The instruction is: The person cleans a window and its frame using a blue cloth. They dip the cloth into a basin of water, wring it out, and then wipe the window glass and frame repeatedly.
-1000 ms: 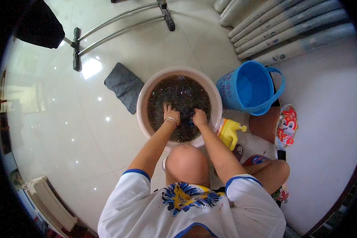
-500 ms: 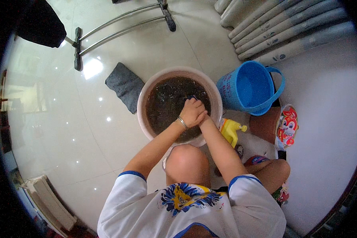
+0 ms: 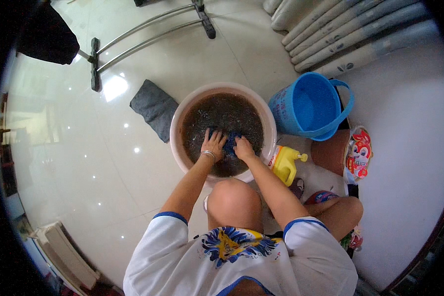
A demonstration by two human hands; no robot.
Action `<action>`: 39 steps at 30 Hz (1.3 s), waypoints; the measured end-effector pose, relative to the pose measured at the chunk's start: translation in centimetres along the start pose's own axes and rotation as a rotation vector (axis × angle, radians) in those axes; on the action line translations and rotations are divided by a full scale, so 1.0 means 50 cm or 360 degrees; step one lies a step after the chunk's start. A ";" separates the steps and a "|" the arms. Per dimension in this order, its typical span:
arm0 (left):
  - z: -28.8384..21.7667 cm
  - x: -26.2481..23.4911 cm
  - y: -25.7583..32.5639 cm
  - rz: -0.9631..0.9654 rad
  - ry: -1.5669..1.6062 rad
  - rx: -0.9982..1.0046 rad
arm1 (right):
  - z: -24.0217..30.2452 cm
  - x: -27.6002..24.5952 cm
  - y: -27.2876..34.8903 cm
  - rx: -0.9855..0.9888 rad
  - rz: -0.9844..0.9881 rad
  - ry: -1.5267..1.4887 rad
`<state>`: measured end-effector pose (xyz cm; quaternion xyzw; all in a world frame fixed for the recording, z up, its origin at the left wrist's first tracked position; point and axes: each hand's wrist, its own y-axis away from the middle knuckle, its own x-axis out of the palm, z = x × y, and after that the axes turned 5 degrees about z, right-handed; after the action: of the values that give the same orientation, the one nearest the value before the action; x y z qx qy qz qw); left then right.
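A round pale pink basin (image 3: 176,111) holds dark, murky water with a wet dark blue cloth (image 3: 229,143) partly under the surface. My left hand (image 3: 213,144) lies over the cloth's left side, its fingers stretched out and spread. On the other side my right hand (image 3: 243,149) has its fingers curled round the cloth, with the fingertips hidden. Both hands are inside the basin, a little apart, near its front half. How far the cloth reaches under the water cannot be seen.
Right of the basin stand a blue bucket (image 3: 313,106) with a handle, a yellow bottle (image 3: 285,165) and a brown bin (image 3: 328,152). A folded dark grey cloth (image 3: 154,109) lies on the floor at the left. Beyond are a metal rack (image 3: 148,33) and a patterned curtain (image 3: 355,37).
The hands were clasped together over the basin's right side. They have parted and come down, the left hand shifting left, and more of the dark blue cloth shows between them.
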<state>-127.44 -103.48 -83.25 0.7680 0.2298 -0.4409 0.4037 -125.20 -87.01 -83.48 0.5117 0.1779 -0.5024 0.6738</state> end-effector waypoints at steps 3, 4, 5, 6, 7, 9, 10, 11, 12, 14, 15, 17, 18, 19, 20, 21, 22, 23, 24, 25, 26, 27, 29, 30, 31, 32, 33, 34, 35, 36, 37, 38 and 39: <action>0.000 -0.021 -0.031 0.0331 0.0195 -0.0328 | -0.035 0.003 -0.003 0.0021 0.0014 -0.0090; -0.021 -0.070 -0.023 0.0251 0.0404 -0.0425 | -0.035 -0.004 -0.006 0.0245 0.0063 -0.0638; -0.038 -0.108 -0.016 0.0168 0.0613 -0.0522 | -0.033 -0.014 -0.016 0.0467 0.0112 -0.1185; -0.052 -0.140 -0.009 0.0083 0.0823 -0.0616 | -0.030 -0.027 -0.029 0.0687 0.0162 -0.1732; -0.065 -0.159 0.002 -0.0152 0.0985 -0.0546 | -0.009 -0.065 -0.028 0.0986 0.0148 -0.2206; -0.063 -0.155 0.005 -0.0383 0.1724 -0.0223 | 0.070 -0.163 0.025 0.0738 0.0395 -0.2806; -0.065 -0.156 0.001 -0.0500 0.2080 -0.0031 | 0.090 -0.191 0.038 0.0589 0.0509 -0.3107; -0.079 -0.146 -0.007 -0.0582 0.2379 0.0069 | 0.080 -0.179 0.025 0.0608 0.0471 -0.3138; -0.090 -0.171 -0.004 -0.0638 0.2262 0.0112 | 0.068 -0.159 0.005 0.0628 0.0424 -0.3174; -0.103 -0.211 0.009 -0.0755 0.2030 0.0187 | 0.063 -0.136 -0.010 0.0500 0.0213 -0.3127; -0.097 -0.213 0.006 -0.0930 0.1610 0.0159 | 0.074 -0.131 -0.008 0.0354 0.0051 -0.3037; -0.079 -0.183 -0.007 -0.1081 0.1712 -0.0027 | 0.131 -0.162 0.017 0.0274 -0.0191 -0.2827; -0.074 -0.175 -0.013 -0.1148 0.1763 -0.0107 | 0.141 -0.179 0.024 0.0189 -0.0143 -0.2833; -0.065 -0.168 -0.015 -0.1011 0.1721 -0.0192 | 0.146 -0.191 0.029 0.0105 -0.0096 -0.2838; -0.062 -0.165 -0.016 -0.0882 0.1952 -0.0198 | 0.151 -0.202 0.035 0.0020 -0.0040 -0.2842; -0.061 -0.162 -0.017 -0.0747 0.2179 -0.0203 | 0.158 -0.216 0.043 0.0045 0.0060 -0.2840; -0.058 -0.160 -0.017 -0.0606 0.2403 -0.0207 | 0.152 -0.212 0.039 -0.0056 0.0113 -0.2756; -0.067 -0.224 0.008 -0.0079 0.2907 -0.0214 | 0.135 -0.206 0.029 -0.0154 0.0137 -0.2678; -0.060 -0.225 0.010 0.0074 0.2985 -0.0055 | 0.138 -0.207 0.026 -0.0254 0.0189 -0.2591; -0.051 -0.225 0.011 0.0231 0.3055 0.0107 | 0.141 -0.210 0.023 -0.0343 0.0213 -0.2539; -0.046 -0.228 0.010 0.0391 0.3118 0.0272 | 0.156 -0.222 0.025 -0.0429 0.0236 -0.2485; -0.043 -0.236 0.003 0.0478 0.3127 0.0307 | 0.168 -0.231 0.026 -0.0515 0.0258 -0.2430; -0.028 -0.261 -0.006 0.0737 0.3001 0.0288 | 0.176 -0.237 0.027 -0.0564 0.0275 -0.2345; -0.024 -0.268 -0.006 0.0864 0.2933 0.0278 | 0.179 -0.242 0.027 -0.0589 0.0282 -0.2302; -0.027 -0.265 -0.007 0.0794 0.2891 0.0178 | 0.182 -0.248 0.027 -0.0535 0.0306 -0.2311; -0.032 -0.278 -0.004 0.0806 0.2779 0.0113 | 0.183 -0.254 0.026 -0.0480 0.0327 -0.2319; -0.038 -0.298 0.000 0.0815 0.2667 0.0048 | 0.183 -0.259 0.024 -0.0425 0.0350 -0.2327; -0.045 -0.310 0.001 0.0823 0.2556 -0.0016 | 0.179 -0.257 0.019 -0.0367 0.0353 -0.2342; -0.049 -0.310 -0.002 0.0810 0.2378 -0.0042 | 0.173 -0.251 0.011 -0.0312 0.0357 -0.2358; -0.053 -0.310 -0.006 0.0795 0.2202 -0.0069 | 0.167 -0.244 0.003 -0.0257 0.0364 -0.2372; -0.058 -0.308 -0.010 0.0778 0.2028 -0.0097 | 0.162 -0.239 -0.007 -0.0234 0.0346 -0.2314; -0.063 -0.302 -0.017 0.0754 0.1744 -0.0117 | 0.162 -0.237 -0.015 -0.0212 0.0333 -0.2256; -0.067 -0.292 -0.025 0.0728 0.1462 -0.0139 | 0.162 -0.236 -0.021 -0.0190 0.0322 -0.2196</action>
<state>-134.08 -99.99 -70.21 0.8956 0.2278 0.0515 0.3787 -133.43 -88.20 -71.80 0.0520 -0.3119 -0.6368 0.7032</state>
